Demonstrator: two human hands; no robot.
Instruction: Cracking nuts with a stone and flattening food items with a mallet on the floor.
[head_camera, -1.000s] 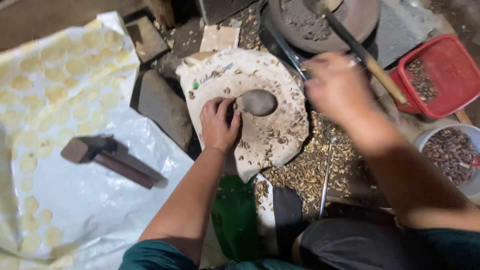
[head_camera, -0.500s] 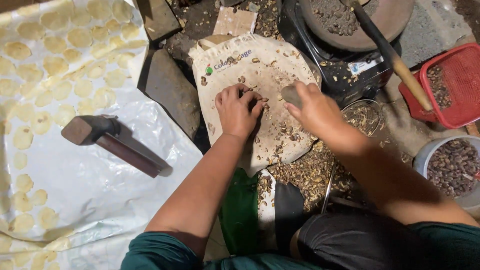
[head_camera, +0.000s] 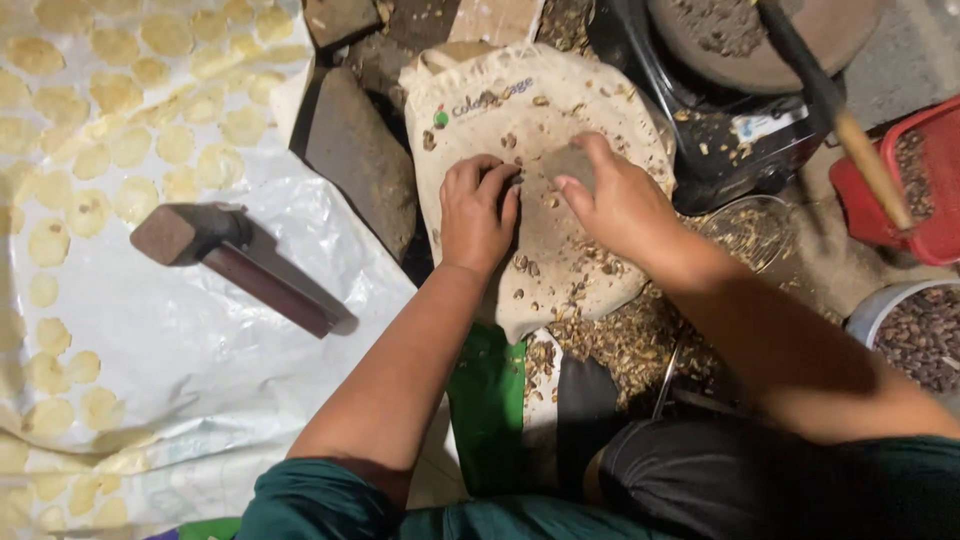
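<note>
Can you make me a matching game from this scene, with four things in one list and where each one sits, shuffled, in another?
Things:
1. mallet
2. red basket
3. flat stone
4. pale round discs

Places:
A. under the right hand fingers, on the cloth-covered slab
B. far right edge
C. lying on the white plastic sheet, left of the left hand
D. spread in rows at upper left

Pairs: 1-C, 2-B, 3-A, 4-D
</note>
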